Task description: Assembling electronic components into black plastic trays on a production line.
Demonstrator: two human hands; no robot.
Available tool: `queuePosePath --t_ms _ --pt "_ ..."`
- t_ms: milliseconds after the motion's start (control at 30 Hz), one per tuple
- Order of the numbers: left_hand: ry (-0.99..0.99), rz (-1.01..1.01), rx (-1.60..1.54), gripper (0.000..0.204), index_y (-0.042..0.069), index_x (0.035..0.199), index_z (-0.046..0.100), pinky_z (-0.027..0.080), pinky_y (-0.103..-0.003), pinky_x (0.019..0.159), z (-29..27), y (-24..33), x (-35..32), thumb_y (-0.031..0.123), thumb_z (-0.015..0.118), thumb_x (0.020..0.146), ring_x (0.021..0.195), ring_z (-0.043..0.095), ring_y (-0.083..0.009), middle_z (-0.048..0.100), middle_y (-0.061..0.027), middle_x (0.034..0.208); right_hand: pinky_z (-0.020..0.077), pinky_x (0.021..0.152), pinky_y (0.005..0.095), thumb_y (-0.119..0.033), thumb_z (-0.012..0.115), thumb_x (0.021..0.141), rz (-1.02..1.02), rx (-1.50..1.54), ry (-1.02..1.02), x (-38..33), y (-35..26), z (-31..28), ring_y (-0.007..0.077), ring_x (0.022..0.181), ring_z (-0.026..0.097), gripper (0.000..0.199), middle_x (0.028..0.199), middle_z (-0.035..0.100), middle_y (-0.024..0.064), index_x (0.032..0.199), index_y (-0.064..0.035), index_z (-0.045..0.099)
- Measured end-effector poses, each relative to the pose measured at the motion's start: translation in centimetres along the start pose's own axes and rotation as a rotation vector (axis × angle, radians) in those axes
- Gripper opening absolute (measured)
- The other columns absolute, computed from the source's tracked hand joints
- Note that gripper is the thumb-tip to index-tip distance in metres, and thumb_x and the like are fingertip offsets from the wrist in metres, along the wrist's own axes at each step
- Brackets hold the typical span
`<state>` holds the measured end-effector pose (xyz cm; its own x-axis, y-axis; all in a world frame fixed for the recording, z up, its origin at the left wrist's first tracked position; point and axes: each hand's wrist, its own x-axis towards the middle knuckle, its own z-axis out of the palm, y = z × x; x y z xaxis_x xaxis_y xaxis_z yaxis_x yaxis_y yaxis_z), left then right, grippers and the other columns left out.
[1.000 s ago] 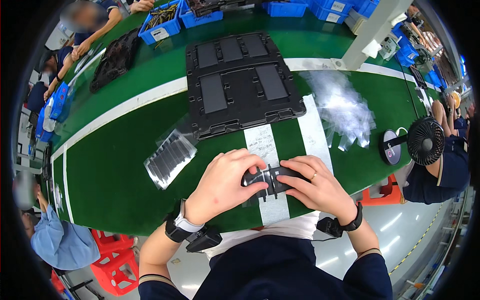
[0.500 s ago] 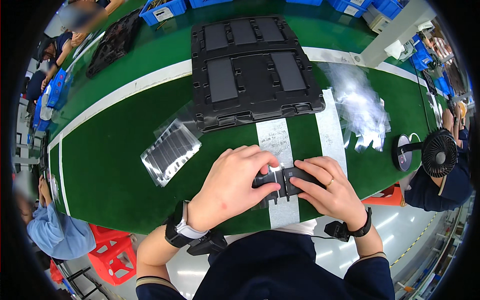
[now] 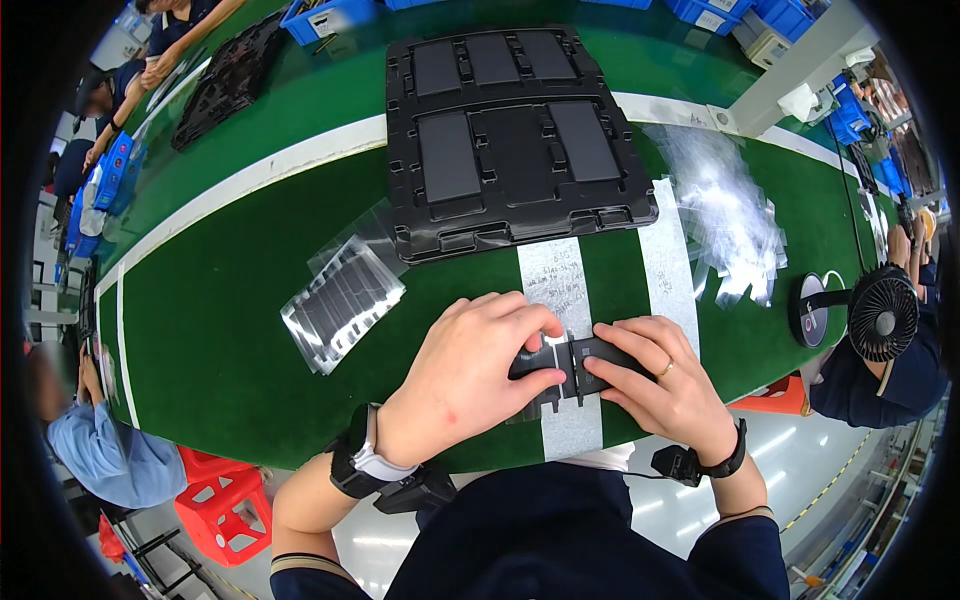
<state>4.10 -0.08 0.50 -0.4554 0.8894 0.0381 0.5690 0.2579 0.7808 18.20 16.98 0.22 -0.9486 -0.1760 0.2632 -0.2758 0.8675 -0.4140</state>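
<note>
Both hands meet low in the middle of the frame, at the near edge of the green belt [image 3: 230, 330], over a white strip [image 3: 560, 290] that runs up the frame toward the large black moulded tray [image 3: 510, 140]; between them lies a small flat black part [image 3: 570, 362], the left hand [image 3: 470, 385] clamped on its left end with thumb below and fingers folded over the top, the right hand [image 3: 665, 385] pinching its right end in the same way, ring finger curled back; the part's long axis runs left to right across the frame, tilted a little so the right end sits slightly higher, and its broad face looks up at the camera; a thin seam or notch shows at its middle, right over the strip, though whether the two halves are joined or apart cannot be told; the work looks like fitting or pressing at that middle, so it would pay to keep both ends level, press evenly from each side along the long axis instead of twisting, and keep fingertips clear of the seam so nothing is pinched; a clear bag of dark strips [image 3: 340, 300] lies left of centre, well apart from the hands; a heap of clear film pieces [image 3: 725, 215] sits at the right, and a small black fan [image 3: 882, 312] stands at the right edge.
</note>
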Motion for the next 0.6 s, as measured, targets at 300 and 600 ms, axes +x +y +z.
queuePosePath --t_ms 300,600 --pt "-0.006 -0.006 -0.045 0.030 0.008 0.088 0.060 0.042 -0.025 0.055 -0.6 0.3 0.4 0.015 0.075 0.062 0.060 0.049 -0.0145 0.053 -0.0022 0.069 0.0410 0.086 0.0387 -0.011 0.067 0.067 0.073 0.000 -0.012 1.2 -1.0 -0.7 0.0254 0.099 0.050 0.026 0.105 0.053 0.0072 0.091 -0.0078 0.060" --pt "0.130 -0.058 -0.892 0.032 0.000 0.108 0.053 0.043 -0.027 0.082 -3.6 0.0 1.9 -0.004 0.042 0.078 0.092 0.055 -0.0144 0.058 -0.0069 0.097 0.0469 0.071 0.0268 0.012 0.063 0.059 0.205 0.777 -0.040 4.3 -0.1 -6.6 0.0156 0.070 0.059 0.043 0.069 0.054 0.0036 0.100 -0.0008 0.059"
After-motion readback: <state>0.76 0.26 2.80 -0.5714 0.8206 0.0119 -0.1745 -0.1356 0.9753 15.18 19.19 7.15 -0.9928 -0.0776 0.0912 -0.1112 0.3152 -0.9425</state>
